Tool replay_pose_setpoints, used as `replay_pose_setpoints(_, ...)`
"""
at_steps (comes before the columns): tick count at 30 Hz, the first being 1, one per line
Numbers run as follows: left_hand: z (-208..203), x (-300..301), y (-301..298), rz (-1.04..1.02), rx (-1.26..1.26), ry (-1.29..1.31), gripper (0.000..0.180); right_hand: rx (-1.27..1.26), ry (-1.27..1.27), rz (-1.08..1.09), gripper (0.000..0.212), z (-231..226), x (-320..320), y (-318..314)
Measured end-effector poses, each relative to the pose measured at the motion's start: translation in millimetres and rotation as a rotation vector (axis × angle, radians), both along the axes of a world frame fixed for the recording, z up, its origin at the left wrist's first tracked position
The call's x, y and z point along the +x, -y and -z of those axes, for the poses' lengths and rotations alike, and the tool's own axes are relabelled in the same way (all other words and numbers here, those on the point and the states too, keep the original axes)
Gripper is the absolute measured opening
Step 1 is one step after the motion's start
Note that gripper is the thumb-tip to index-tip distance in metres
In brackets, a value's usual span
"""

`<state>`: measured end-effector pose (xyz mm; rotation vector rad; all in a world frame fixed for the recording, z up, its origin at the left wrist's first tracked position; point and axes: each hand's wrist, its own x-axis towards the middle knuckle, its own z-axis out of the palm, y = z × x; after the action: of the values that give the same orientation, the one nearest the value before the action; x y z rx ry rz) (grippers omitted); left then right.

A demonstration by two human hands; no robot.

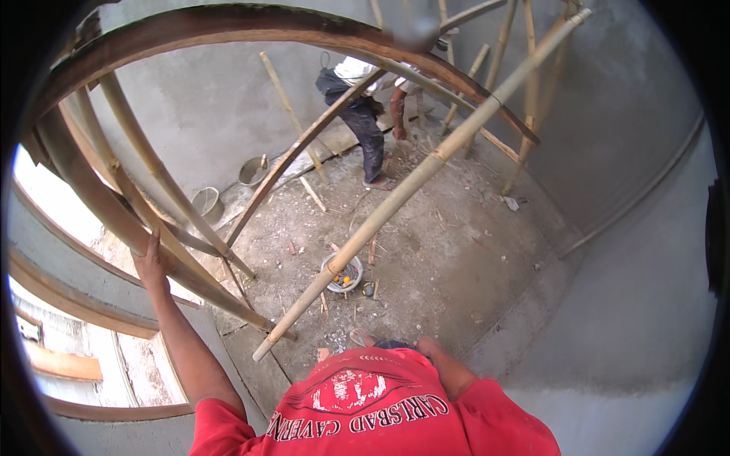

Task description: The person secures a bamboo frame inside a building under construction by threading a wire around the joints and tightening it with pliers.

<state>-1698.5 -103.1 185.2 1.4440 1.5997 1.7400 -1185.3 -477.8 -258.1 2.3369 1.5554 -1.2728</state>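
Overhead — left hand (pixel 152 262) on curved plank (pixel 99 205)

Long bamboo pole (pixel 426 171) leaning diagonally across the room, its foot resting on the dirt floor (pixel 449 258). Small bowl (pixel 342 273) sitting on the floor just beside the pole, holding small orange bits. Two metal pans (pixel 205 201) lying near the grey plastered wall (pixel 213 99), the farther one (pixel 253 171) with a tool in it. Another person (pixel 365 106) bending over at the far side among upright bamboo sticks (pixel 502 45). Scraps of wood (pixel 313 194) and rubble littering the floor.
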Motion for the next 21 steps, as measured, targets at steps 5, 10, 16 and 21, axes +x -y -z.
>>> replay_pose_setpoints(5,-8.4,26.1,3.6,0.029,0.037,0.081,0.067,-0.034,0.010,0.105,0.037,50.5,12.5,14.9)
replay_pose_setpoints(10,38.9,-80.7,-17.2,-0.075,0.037,-0.153,0.050,0.117,0.052,-0.292,0.032,22.1,-4.7,-22.9)
replay_pose_setpoints(16,-16.4,20.5,21.0,-0.061,-0.003,0.051,0.057,0.586,-0.350,-0.084,0.033,-131.0,-52.8,-141.6)
replay_pose_setpoints(21,-7.4,13.4,15.5,0.159,-0.038,0.193,0.066,0.993,-0.621,-0.073,0.032,-360.3,-153.3,-273.1)
